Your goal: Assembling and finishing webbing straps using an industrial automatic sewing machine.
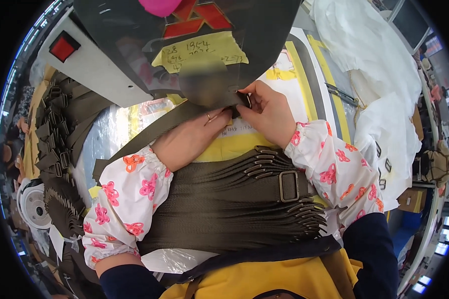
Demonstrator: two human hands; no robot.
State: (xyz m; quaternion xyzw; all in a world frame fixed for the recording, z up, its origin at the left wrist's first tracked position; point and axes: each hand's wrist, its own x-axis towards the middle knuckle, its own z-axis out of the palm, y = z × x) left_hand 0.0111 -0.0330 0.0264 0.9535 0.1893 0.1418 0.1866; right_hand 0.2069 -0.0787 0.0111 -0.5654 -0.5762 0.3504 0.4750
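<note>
A dark olive webbing strap [152,127] runs from the left to beneath the head of a dark sewing machine [264,30]. My left hand [190,140], wearing a ring, is closed on this strap, its fingertips partly hidden next to the machine. My right hand [272,113] pinches the strap's dark end between thumb and fingers, just right of the needle area. The needle itself is out of sight behind the machine head. Below my hands lies a thick stack of similar straps [204,209] with metal slide buckles [288,186] at their right ends.
More straps with buckles [50,129] pile up at the left. A white machine panel with a red switch [65,47] stands at upper left. White sheeting [369,50] drapes the right side, near tweezers [341,93] and loose buckles [384,172]. Yellow tape [329,84] marks the table.
</note>
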